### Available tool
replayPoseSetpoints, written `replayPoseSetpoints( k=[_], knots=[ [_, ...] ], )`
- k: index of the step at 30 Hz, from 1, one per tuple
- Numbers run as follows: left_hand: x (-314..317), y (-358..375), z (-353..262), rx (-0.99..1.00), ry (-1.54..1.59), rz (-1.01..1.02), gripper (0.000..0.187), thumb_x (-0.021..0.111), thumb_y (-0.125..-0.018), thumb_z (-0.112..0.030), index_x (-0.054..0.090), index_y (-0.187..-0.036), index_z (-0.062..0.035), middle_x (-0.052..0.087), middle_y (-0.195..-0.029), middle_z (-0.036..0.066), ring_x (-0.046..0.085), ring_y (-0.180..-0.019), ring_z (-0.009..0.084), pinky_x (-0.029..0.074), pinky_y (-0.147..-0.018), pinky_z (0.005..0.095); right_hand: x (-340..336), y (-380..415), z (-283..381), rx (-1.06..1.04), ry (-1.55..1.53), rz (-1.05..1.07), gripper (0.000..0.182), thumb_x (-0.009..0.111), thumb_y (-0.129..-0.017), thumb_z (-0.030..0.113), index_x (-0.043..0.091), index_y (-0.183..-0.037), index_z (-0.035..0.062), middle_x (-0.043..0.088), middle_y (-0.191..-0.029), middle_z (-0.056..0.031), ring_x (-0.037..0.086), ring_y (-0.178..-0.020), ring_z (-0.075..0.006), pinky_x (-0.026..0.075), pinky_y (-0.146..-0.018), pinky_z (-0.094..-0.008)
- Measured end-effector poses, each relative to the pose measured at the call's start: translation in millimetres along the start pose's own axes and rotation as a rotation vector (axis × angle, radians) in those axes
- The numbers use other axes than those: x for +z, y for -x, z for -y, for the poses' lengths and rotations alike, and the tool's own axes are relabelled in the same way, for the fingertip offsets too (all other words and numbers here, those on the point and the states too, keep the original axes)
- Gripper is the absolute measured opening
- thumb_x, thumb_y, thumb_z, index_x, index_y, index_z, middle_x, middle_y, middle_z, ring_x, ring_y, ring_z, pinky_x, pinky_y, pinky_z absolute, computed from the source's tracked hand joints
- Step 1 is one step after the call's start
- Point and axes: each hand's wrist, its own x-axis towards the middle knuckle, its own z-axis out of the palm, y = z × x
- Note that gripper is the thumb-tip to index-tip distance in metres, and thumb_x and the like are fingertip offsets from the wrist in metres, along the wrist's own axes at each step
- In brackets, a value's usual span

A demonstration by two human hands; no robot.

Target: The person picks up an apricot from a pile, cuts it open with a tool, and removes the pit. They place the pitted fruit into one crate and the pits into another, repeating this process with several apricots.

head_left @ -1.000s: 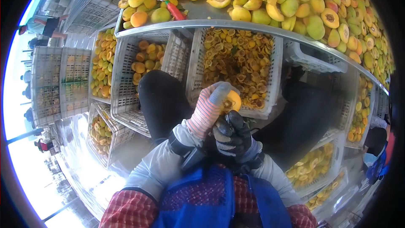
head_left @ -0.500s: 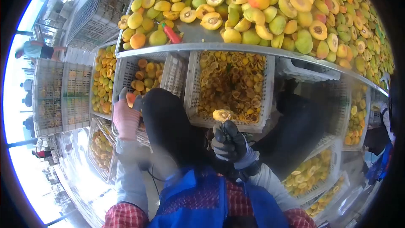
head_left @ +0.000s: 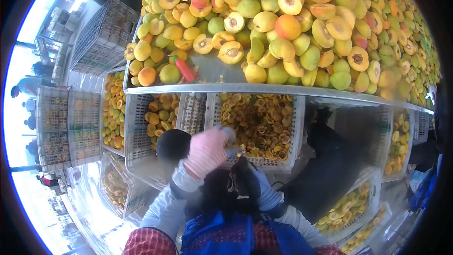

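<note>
My left hand, in a pink-and-white glove with grey fingertips, is blurred and reaches across to my right hand. Its fingertips are close above the right hand's fingers. My right hand, in a dark-palmed glove, is closed in front of my body, and a small yellowish bit shows at its top. What it grips is hidden and I cannot tell its kind. Just beyond both hands sits a white crate of brownish-yellow, ring-like fruit scraps.
A metal-edged table bears a heap of halved peaches and a red-handled object near its edge. Crates of peach halves stand at left and right. Stacked crates rise further left.
My left hand has moved from the left crate, where it had a peach half, across to my right hand. The yellow fruit piece above my right hand no longer shows whole. The view has tilted.
</note>
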Motion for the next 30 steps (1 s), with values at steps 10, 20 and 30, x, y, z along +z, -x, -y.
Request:
replayPoseSetpoints(
  k=[10,20,30],
  knots=[
    [-42.5,-198.0,-2.9,-0.460,-0.176,-0.244,0.049,0.072,-0.074,-0.035,0.059,-0.110,-0.0047,0.065,-0.099,0.017,0.063,-0.095,0.0328,0.049,-0.079,0.0421,4.7,-10.9,20.7,0.134,-0.176,-0.085,0.037,0.056,-0.090,0.046,0.055,-0.094,0.0093,0.049,-0.058,0.0001,0.046,-0.043,-0.0124,0.036,-0.038,-0.0263],
    [-7.7,-31.1,-26.8,-0.030,0.675,-0.167,0.035,0.071,-0.077,-0.022,0.059,-0.104,-0.0026,0.064,-0.091,0.013,0.062,-0.081,0.0241,0.050,-0.076,0.0317,9.4,20.6,26.6,-0.371,-0.070,0.047,0.035,0.049,-0.095,0.026,0.047,-0.120,0.0021,0.057,-0.089,-0.0052,0.055,-0.069,-0.0121,0.045,-0.060,-0.0248],
    [36.9,29.5,-63.8,-0.333,1.317,-0.448,0.033,0.052,-0.094,-0.030,0.055,-0.108,-0.0001,0.062,-0.092,0.008,0.057,-0.084,0.0121,0.048,-0.076,0.0262,12.8,21.8,-13.0,-0.769,0.824,-0.252,0.042,0.056,-0.089,0.019,0.046,-0.122,-0.0056,0.060,-0.098,-0.0230,0.059,-0.081,-0.0375,0.047,-0.070,-0.0417]
  ],
)
